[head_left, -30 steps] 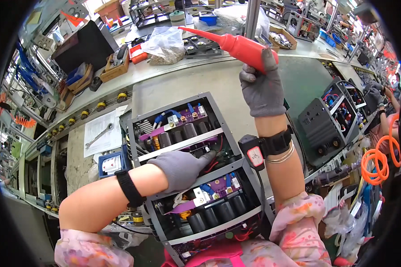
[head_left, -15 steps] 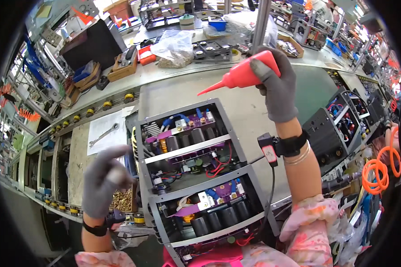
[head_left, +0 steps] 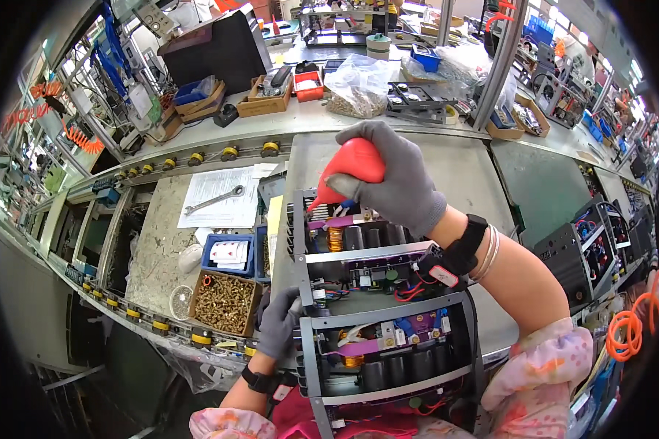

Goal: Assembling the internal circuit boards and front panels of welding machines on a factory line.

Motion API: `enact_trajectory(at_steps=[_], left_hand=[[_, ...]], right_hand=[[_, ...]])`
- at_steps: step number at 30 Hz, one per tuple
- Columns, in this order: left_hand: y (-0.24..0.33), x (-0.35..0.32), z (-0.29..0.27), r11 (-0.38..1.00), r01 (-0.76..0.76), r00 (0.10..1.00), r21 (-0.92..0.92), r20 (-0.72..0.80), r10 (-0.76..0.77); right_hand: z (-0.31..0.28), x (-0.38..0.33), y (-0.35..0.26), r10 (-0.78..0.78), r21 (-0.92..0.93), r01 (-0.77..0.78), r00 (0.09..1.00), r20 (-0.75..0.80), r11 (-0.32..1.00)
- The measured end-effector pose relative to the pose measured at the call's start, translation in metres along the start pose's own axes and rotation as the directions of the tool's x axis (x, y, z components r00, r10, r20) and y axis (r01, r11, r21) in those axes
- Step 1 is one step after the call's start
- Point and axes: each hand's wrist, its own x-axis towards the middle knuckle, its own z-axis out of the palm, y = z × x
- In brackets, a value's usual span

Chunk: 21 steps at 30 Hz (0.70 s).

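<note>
A red squeeze bottle (head_left: 355, 164) is gripped in my gloved right hand (head_left: 403, 183), tilted nozzle-down. Its tip reaches the upper left inside corner of the far electronics chassis (head_left: 359, 256), by the purple board and finned heat sink; whether it touches cannot be told. My gloved left hand (head_left: 278, 322) is at the left side of the two chassis, close to where they meet. Its fingers are curled and partly hidden, so what they hold does not show. The near chassis (head_left: 388, 355) has a similar purple board, black capacitors and an orange-wound coil.
Left of the chassis are a cardboard box of brass fittings (head_left: 227, 304), a blue bin (head_left: 228, 254) with white cards, and a wrench (head_left: 214, 200) on paper. More black chassis (head_left: 564, 256) stand at right, near a coiled orange hose (head_left: 624, 336).
The red bottle has come down and left into the far chassis, turned from sideways to nozzle-down. My left hand has moved down to the chassis' left side. The whole view has shifted.
</note>
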Motion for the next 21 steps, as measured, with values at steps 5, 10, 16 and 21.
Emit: enact_trajectory(at_steps=[5, 10, 16, 21], left_hand=[[-0.007, 0.005, -0.002, 1.000, 0.018, 1.000, 0.017, -0.019, -0.017], [0.008, 0.008, -0.001, 1.000, 0.013, 1.000, 0.022, -0.024, -0.012], [-0.004, 0.006, -0.002, 0.990, -0.078, 0.995, 0.116, -0.057, 0.085], [-0.021, 0.003, 0.001, 0.999, -0.035, 0.998, 0.013, -0.060, 0.036]], right_hand=[[0.010, 0.002, 0.000, -0.068, -0.033, 0.068, 0.998, 0.002, 0.997], [0.010, 0.004, 0.000, -0.099, -0.018, 0.099, 0.995, 0.011, 0.995], [0.014, 0.003, -0.003, -0.084, -0.018, 0.085, 0.996, 0.018, 0.996], [0.008, -0.002, -0.006, -0.079, -0.051, 0.078, 0.997, -0.009, 0.996]])
